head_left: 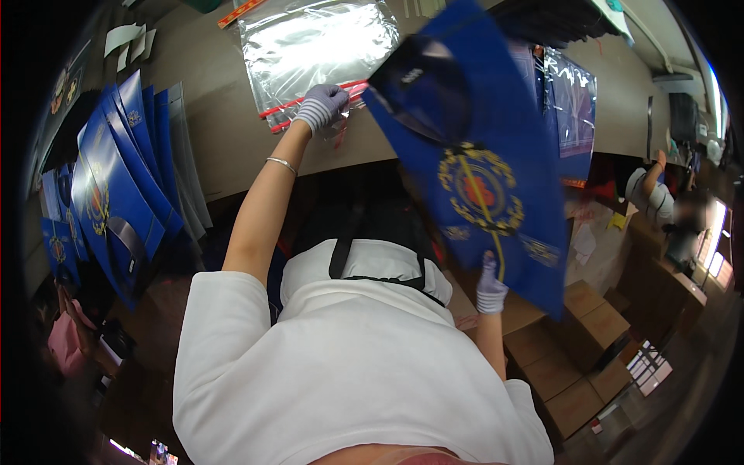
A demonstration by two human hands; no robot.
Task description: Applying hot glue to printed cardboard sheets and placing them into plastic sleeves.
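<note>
My left hand (322, 108), in a striped grey-white glove, pinches the red-edged opening of a clear plastic bag (318, 50) lying on the table. The bag is shiny, and others seem stacked under it. My right hand (490, 287), gloved alike, grips the lower part of a large blue printed sheet (511, 139) with a gold wreath emblem and a dark rounded patch near its upper left. Tilted and slightly blurred, the sheet is raised over the table's front edge. One corner of it comes close to my left hand at the bag's red edge.
Several similar blue sheets (128, 170) fan out at the left of the grey table (217, 147). A filled clear bag (575, 108) lies at the right. Cardboard boxes (573, 372) stand on the floor at lower right. Other people (659, 194) are at the right and far left.
</note>
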